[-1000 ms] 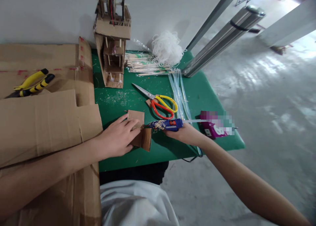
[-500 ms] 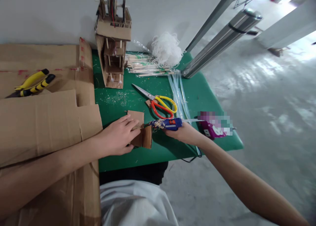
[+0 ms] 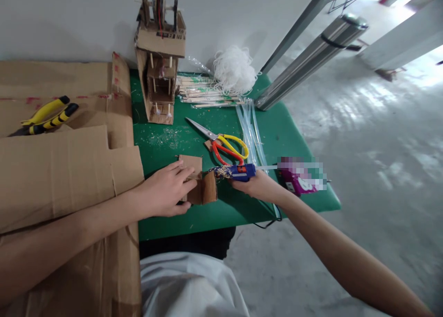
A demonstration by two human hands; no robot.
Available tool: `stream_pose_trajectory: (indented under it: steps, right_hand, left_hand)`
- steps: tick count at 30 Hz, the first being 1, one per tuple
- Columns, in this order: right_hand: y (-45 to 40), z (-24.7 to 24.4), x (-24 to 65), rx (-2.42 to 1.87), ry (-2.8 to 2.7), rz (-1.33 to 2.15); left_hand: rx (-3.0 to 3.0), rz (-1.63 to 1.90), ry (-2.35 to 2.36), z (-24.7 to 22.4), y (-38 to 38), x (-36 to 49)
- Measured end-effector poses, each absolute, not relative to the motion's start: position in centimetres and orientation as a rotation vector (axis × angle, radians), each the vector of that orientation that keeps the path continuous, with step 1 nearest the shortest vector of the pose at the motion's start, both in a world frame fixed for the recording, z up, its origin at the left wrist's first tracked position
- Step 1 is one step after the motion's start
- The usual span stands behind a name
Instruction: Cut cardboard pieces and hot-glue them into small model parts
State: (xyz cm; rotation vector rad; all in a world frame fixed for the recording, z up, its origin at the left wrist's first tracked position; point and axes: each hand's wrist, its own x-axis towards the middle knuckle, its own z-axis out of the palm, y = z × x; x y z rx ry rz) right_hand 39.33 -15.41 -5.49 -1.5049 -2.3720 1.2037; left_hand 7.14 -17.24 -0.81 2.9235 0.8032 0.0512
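On the green table (image 3: 166, 227), my left hand (image 3: 170, 190) grips a small piece of folded cardboard (image 3: 192, 164) from its left side, fingers over its top. A flap on the cardboard's right stands partly raised. My right hand (image 3: 254, 184) is wrapped round a blue glue gun (image 3: 242, 172), whose nozzle end, tangled in pale strands, points left beside the flap. A clear glue stick (image 3: 267, 167) sticks out of the gun's back. Scissors (image 3: 226, 148) with red and yellow handles lie just above the gun.
A cardboard tower (image 3: 161, 47) stands at the back, beside wrapped sticks (image 3: 204, 93) and white string (image 3: 235, 70). Glue sticks (image 3: 254, 132) lie right of the scissors. A purple box (image 3: 299, 181) is at the right; pliers (image 3: 48, 116) rest on cardboard sheets (image 3: 62, 169) at the left.
The glue gun's nozzle has moved right, away from the middle of the cardboard. The cardboard's right flap has swung up and to the right. My left hand has hardly moved.
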Motion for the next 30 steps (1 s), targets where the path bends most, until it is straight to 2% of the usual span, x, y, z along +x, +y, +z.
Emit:
stream_pose_trajectory:
  steps: [11, 30]
  right_hand:
    - [-15.4, -4.5, 38.2, -1.682, -2.119, 1.195]
    - [-15.1, -4.4, 38.4, -1.664, -2.211, 1.149]
  left_hand:
    - [2.891, 0.108, 0.801, -0.8, -17.0, 7.2]
    - [2.903, 0.108, 0.791, -0.8, -16.9, 7.3]
